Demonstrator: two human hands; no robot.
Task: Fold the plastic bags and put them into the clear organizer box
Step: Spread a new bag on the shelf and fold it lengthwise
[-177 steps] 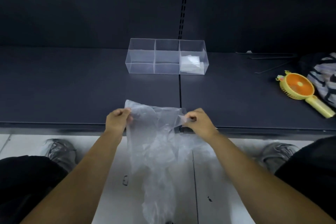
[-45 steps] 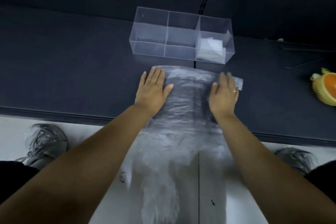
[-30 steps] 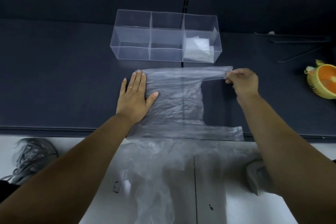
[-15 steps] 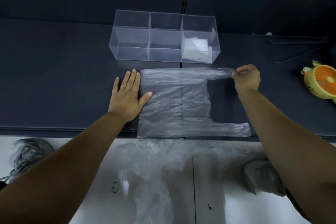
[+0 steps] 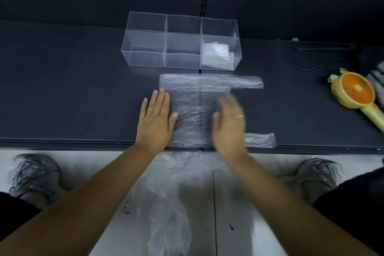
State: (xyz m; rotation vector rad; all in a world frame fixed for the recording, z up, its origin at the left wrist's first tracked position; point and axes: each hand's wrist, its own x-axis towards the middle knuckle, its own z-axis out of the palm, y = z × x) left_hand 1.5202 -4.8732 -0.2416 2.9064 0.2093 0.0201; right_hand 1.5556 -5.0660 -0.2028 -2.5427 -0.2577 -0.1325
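A clear plastic bag (image 5: 193, 110) lies flat on the dark shelf (image 5: 72, 100), its two handles pointing right, one at the far edge and one at the near edge. My left hand (image 5: 155, 120) presses flat on the bag's left edge. My right hand (image 5: 228, 124) is open over the bag's right part, blurred by motion. Behind the bag stands the clear organizer box (image 5: 180, 43) with three compartments. A folded white bag (image 5: 217, 54) lies in the right compartment; the other two look empty.
More clear plastic bags (image 5: 172, 193) lie on the white floor below the shelf edge, between my grey shoes (image 5: 33, 174). An orange and yellow hand fan (image 5: 357, 93) rests at the shelf's right side. Thin metal rods (image 5: 324, 62) lie behind it.
My right hand let go of the far handle and came back over the bag's middle, open. The left hand stayed pressed on the left edge.
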